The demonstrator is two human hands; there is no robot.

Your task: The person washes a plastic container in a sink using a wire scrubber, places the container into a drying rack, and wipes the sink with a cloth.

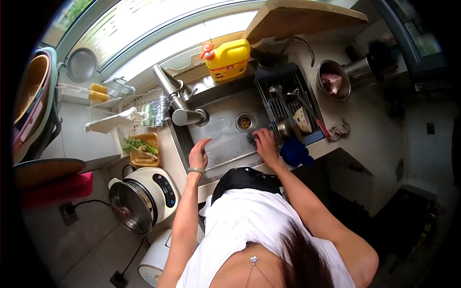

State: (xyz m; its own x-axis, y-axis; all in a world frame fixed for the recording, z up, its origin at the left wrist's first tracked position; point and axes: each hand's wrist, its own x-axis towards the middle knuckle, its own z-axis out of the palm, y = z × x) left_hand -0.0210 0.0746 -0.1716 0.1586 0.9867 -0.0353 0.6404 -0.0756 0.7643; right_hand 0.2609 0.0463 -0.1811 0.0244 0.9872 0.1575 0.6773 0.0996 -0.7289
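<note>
My left hand [198, 154] hovers over the near left edge of the metal sink [221, 139], fingers stretched out and nothing in them. Low in the sink's right part, my right hand [265, 144] has its fingers closed on a small dark scrubber [252, 139], mostly hidden under the fingertips. The drain [245, 122] lies just beyond that hand. A silver faucet [188, 116] rises at the sink's left. To the right of my right hand, a dish rack [271, 98] holds ladles, a metal pot [286, 127] and a patterned bowl [302, 120].
A blue cloth [295, 152] hangs at the counter's front edge. Behind the sink stands a yellow jug [228, 60]. Left are a basket of greens [144, 149] and a white cooker [161, 192]. Meat lies in a metal bowl [332, 82] at the right.
</note>
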